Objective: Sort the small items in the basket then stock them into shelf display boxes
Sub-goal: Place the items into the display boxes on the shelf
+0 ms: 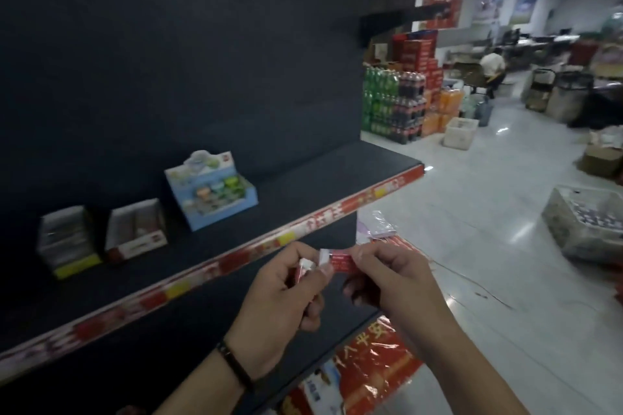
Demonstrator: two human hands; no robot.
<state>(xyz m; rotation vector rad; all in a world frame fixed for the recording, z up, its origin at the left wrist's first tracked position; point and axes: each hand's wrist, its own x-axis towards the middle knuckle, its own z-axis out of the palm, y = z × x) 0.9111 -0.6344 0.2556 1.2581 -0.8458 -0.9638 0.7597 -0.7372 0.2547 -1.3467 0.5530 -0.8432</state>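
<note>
Both hands meet low in the view, near 6 o'clock, in front of the red price strip (215, 271) that edges a dark shelf (303, 178). The left hand (281, 300) is curled closed around a small red and white packet (305, 271), its fingers wrapped over it so only the top end shows; a dark band (234, 365) circles that wrist. The right hand (392, 280) pinches a small red packet (342, 262) between thumb and forefinger, the other fingers folded loosely under, and the packet's white end reaches across to touch the left hand's fingertips. On the shelf, toward 9 o'clock from the hands, stand three display boxes: a light blue box (212, 192) with pale green and orange items inside sits farthest right, a white and red box (136, 231) is just to its left, and a grey box with a yellow front edge (67, 242) is at the far left, the picture too blurred to read what the last two contain. At 3 o'clock a pale basket (583, 226) holding small items rests on the glossy floor (472, 199), well apart from the hands. At 1 o'clock, far off, stacked drink bottles (392, 101) and red cartons (419, 57) stand in a block. A red foil banner (367, 367) lies below the hands at 6 o'clock.
</note>
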